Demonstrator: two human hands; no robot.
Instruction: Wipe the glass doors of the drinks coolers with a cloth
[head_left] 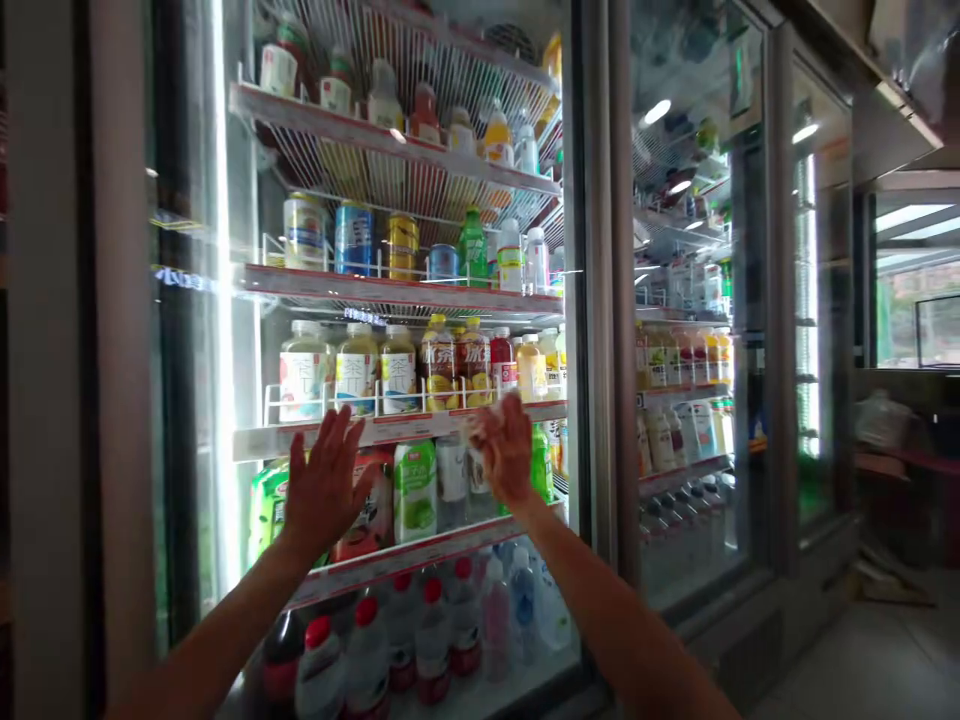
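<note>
A glass-doored drinks fridge fills the middle of the head view, its door glass (409,610) in front of the shelves. My left hand (322,485) is raised with fingers spread, before the lower shelves, and holds nothing; whether it touches the glass I cannot tell. To its right, my right hand (511,452) is closed on a pale crumpled cloth (480,428), slightly blurred, in front of a shelf edge. Behind the hands stand tea bottles (397,370) and a green coconut-drink carton (415,492).
Upper shelves hold cans (354,238) and a green bottle (472,248). Red-capped water bottles (364,645) stand at the bottom. A metal door frame (619,300) separates this fridge from a second fridge (686,400) at right. Tiled floor (885,650) shows at lower right.
</note>
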